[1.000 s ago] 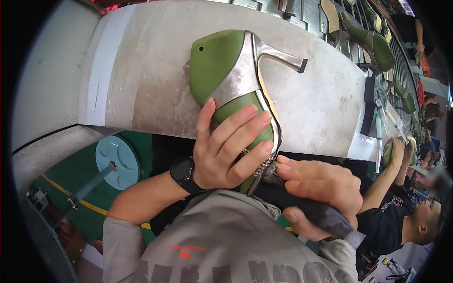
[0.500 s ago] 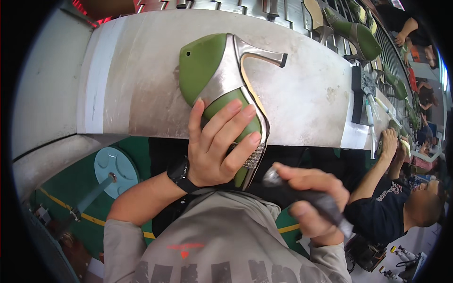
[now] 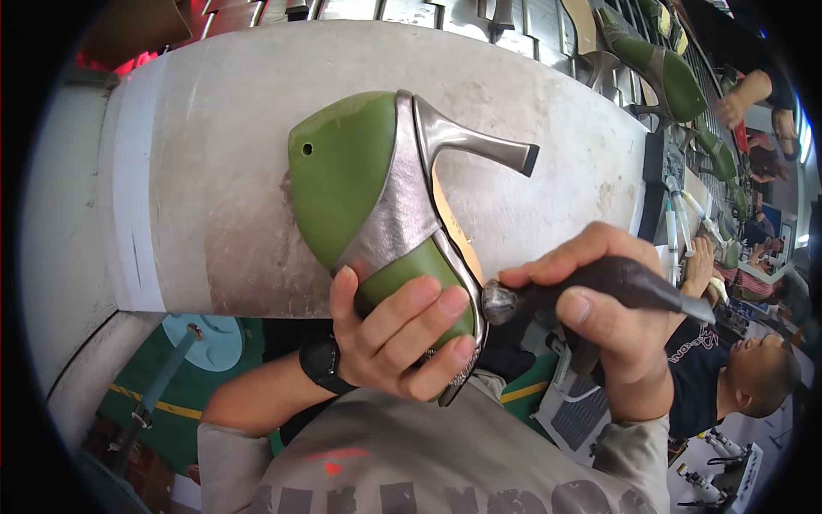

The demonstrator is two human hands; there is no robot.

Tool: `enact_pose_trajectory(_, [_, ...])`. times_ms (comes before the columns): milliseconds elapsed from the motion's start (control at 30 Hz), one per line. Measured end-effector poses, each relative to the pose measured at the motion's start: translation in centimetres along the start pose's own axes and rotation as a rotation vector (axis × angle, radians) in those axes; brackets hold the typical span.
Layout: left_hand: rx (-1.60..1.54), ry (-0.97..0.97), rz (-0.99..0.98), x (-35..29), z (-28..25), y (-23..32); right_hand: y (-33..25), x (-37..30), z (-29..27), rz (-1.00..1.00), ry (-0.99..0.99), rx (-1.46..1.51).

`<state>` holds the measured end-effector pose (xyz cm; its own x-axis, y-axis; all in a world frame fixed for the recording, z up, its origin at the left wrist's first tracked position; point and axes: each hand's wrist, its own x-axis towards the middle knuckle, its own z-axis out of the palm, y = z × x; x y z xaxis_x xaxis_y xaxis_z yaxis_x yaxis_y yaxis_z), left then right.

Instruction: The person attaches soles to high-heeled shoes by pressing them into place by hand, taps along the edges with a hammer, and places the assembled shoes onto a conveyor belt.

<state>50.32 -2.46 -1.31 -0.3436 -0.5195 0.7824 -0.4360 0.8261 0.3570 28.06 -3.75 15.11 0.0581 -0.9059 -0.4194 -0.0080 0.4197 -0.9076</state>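
Observation:
A silver high-heeled sandal [image 3: 400, 201] on a green shoe last [image 3: 347, 171] lies on its side above the pale worktable, heel toward the far right. My left hand [image 3: 398, 338] is wrapped over its front part, fingers on the last and close to the glittery strap [image 3: 467, 364]. In my right hand [image 3: 616, 313] is a dark-handled hand tool [image 3: 616, 283], with a rounded metal knob at the left end and a flat metal blade at the other. The knob is right beside the sole edge; whether it touches I cannot tell.
The worktable [image 3: 231, 111] curves across the middle. Behind it runs a slatted metal conveyor [image 3: 411, 12] with more shoes on lasts [image 3: 676, 81]. Syringes [image 3: 672, 227] and a dark box stand at its right end. A co-worker [image 3: 728, 377] sits close on the right.
The tool in my right hand has moved up and left, to the sole edge. The shoe appears larger and its toe lower in view; my left hand still holds it.

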Motion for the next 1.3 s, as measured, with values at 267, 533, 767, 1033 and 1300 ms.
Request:
enact_pose_trajectory(267, [-0.008,0.039,-0.034,-0.2,0.6,0.5,-1.6,3.5,1.8,0.134,0.073,-0.124])
enact_pose_trajectory(533, [-0.023,0.052,-0.046,-0.3,0.5,0.9,0.3,4.2,4.6,-0.014,0.184,0.016])
enact_pose_trajectory(767, [-0.013,-0.044,-0.007,-0.2,-0.9,-0.5,-0.3,6.4,5.4,-0.307,0.098,-0.173])
enact_pose_trajectory(1033, [0.006,-0.003,-0.027,-0.3,-0.4,-0.4,-0.1,5.2,3.4,-0.227,0.304,-0.117])
enact_pose_trajectory(1300, [-0.047,-0.018,-0.052,-0.2,-0.7,-0.2,-0.7,7.0,3.0,-0.266,0.2,-0.114])
